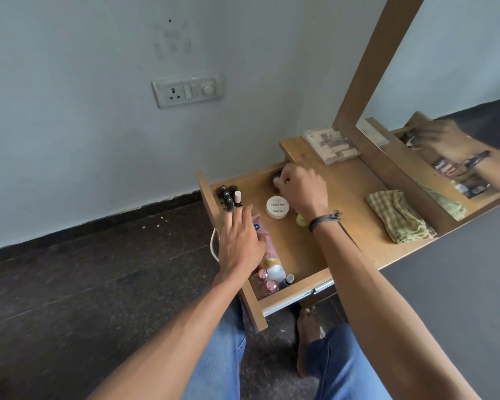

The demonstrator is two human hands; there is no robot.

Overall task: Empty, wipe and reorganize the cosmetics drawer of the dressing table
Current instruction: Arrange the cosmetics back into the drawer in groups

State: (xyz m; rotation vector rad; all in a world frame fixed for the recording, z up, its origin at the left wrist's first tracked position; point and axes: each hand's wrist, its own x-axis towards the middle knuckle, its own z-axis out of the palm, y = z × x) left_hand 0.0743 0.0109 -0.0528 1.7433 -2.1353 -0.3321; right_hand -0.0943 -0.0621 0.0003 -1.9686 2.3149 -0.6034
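My right hand (pixel 302 189) reaches into the far end of the open drawer (pixel 295 293), at about twelve o'clock from my lap. Its fingers (pixel 283 180) are curled around a small dark item (pixel 276 178), too blurred to identify; whether they truly grip it I cannot tell. A dark cord bracelet (pixel 325 220) circles that wrist.

My left hand (pixel 240 241) hovers over the drawer's left side, fingers (pixel 244 213) loosely spread and pointing toward a cluster of black-capped bottles (pixel 227 194) in the corner at eleven o'clock, one with a white cap. Beneath the palm lies a pink tube (pixel 270 252). Just past it, between my hands, sits a round white jar (pixel 277 207) labelled nail polish. A yellow-green item (pixel 300 219) peeks out under my right wrist. Rose-capped bottles (pixel 266 280) stand in the near corner.

On the desk (pixel 355 194), at two o'clock, lies a folded checked cloth (pixel 396 215), and at one o'clock a clear case (pixel 331 145) of small items rests against the mirror frame (pixel 367 73).
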